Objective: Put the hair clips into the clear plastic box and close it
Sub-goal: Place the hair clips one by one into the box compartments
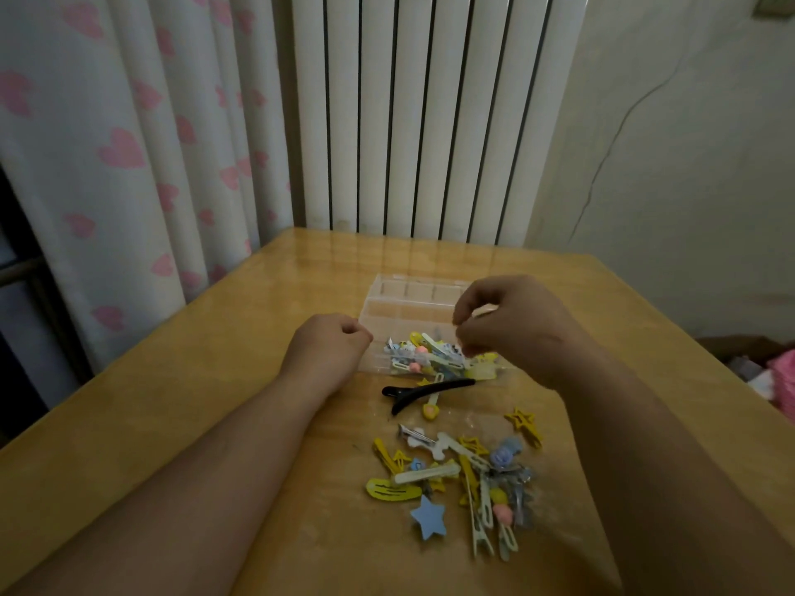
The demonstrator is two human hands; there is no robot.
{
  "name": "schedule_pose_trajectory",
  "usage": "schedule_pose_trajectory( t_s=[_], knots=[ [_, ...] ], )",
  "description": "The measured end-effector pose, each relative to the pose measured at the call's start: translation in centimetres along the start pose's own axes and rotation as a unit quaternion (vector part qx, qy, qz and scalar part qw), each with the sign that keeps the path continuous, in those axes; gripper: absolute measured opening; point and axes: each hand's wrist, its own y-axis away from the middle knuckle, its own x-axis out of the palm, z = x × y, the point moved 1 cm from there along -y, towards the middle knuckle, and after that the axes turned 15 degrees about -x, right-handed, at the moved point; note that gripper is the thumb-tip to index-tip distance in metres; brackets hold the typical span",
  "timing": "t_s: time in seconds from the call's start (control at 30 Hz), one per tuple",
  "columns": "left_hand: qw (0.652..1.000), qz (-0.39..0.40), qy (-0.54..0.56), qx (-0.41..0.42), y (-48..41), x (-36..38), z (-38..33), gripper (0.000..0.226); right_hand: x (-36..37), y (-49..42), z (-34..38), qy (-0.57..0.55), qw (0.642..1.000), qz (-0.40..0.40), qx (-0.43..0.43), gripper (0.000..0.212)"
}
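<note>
A curtain [129, 144] printed with pink hearts hangs at 10 o'clock, beside a dark window frame [26, 268] at the left edge. A white ribbed radiator [430, 114] stands at 12 o'clock behind the table, and a pale wall [688, 165] with a thin crack running down it fills 2 o'clock. Pink fabric [781, 380] shows past the table's right edge at 3 o'clock.

The glossy, light-wood table [193, 402] takes up the lower frame and reflects the radiator along its far side. The left hand [329, 348] rests curled in a loose fist at the box's left edge; whether it pinches the rim cannot be told. The clear box [417, 307] lies open at the table's centre, its lid with empty compartments tilted back toward 12 o'clock. A heap of clips [434, 359], yellow, white, blue and pink, sits in the near part of the box. The right hand [507, 324] hovers over that heap with fingertips drawn together; any clip between them is too blurred to make out.

Just outside the box toward 6 o'clock, a black clip [426, 391] lies on the wood, crossing a yellow heart clip [430, 409]. Further toward 6 o'clock, a loose pile [473, 479] of clips is spread on the table, with a blue star [429, 519] at its near-left edge and a yellow star [524, 421] at its far-right edge.
</note>
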Motion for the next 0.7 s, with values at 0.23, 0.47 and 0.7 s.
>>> schedule_pose_trajectory(
  t_s=[0.23, 0.47, 0.7],
  knots=[
    [1.0, 0.0, -0.013, 0.003, 0.2, -0.1, -0.1, 0.021, 1.2, -1.6, -2.8, -0.019, 0.992, -0.127, -0.001, 0.015],
    [1.0, 0.003, -0.004, -0.001, 0.2, -0.1, -0.2, 0.02, 1.5, -1.6, -3.7, 0.051, 0.997, -0.05, 0.007, 0.026],
    [1.0, -0.004, -0.012, 0.001, 0.4, -0.1, -0.2, 0.02, 1.5, -1.4, -4.4, 0.082, 0.997, 0.003, 0.012, 0.035]
  ],
)
